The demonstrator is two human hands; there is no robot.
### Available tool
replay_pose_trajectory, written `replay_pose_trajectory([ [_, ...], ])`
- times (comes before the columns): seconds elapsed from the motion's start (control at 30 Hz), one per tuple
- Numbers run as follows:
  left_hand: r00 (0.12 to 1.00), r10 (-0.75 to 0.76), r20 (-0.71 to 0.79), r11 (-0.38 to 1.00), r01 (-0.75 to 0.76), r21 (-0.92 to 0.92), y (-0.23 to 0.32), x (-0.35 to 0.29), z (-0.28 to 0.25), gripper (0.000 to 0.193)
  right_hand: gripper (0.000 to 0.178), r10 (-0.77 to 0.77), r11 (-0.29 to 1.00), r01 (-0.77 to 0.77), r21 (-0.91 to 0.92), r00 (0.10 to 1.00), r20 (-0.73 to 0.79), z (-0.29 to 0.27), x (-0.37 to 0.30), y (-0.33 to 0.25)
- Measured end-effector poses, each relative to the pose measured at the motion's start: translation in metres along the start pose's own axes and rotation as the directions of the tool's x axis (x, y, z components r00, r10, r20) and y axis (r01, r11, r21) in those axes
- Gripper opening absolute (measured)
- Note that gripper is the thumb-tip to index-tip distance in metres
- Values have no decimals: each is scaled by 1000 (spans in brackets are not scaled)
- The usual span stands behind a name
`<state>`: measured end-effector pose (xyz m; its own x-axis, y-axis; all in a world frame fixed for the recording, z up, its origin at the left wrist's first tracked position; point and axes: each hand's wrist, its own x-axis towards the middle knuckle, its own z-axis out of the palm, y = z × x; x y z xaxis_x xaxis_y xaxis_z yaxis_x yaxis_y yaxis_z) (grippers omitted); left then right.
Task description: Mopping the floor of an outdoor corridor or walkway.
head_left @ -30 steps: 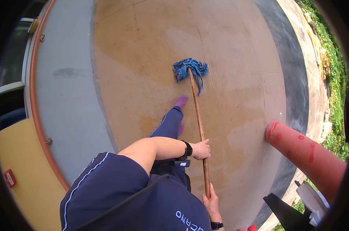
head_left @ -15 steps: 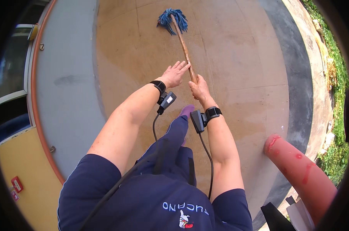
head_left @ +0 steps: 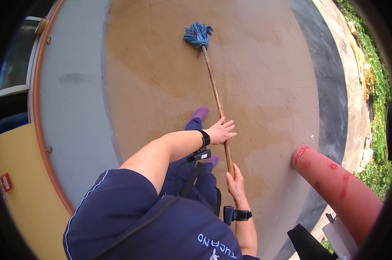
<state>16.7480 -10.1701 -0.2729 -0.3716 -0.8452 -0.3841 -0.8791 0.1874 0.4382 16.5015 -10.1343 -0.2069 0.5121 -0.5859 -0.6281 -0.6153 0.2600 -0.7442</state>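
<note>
Currently R grip clamped on handle, L grip splayed across, mop head fwd.

Red column: stood right of the fingers and lower down, blotched.
Orange-brown rail: curved well left of the fingers.
Grey band: ran between rail and fingers.
Yellow panel: stood left of the fingers, beyond the rail.
Red box: showed against that panel.
Dark strip: ran right of the fingers.
Greenery: grew farther right.
</note>
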Motion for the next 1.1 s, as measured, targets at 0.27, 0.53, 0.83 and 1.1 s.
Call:
replay_pose_trajectory([
  [0.27,489,732,474,672,-628,-391,284,10,102,39,48,358,928,-347,136,932,-62,-52,-320,79],
  [0.53,231,822,521,510,-707,-490,367,-8,118,38,44,571,807,-529,264,813,-113,-43,-386,33],
  [0.83,853,475,215,879,-472,-67,121,38,44,17,45,431,875,-416,246,902,-8,-28,-151,-9],
  [1.1,914,-252,-316,965,216,-147,-94,28,-94,68,18,250,898,-250,361,967,49,-12,216,-170],
])
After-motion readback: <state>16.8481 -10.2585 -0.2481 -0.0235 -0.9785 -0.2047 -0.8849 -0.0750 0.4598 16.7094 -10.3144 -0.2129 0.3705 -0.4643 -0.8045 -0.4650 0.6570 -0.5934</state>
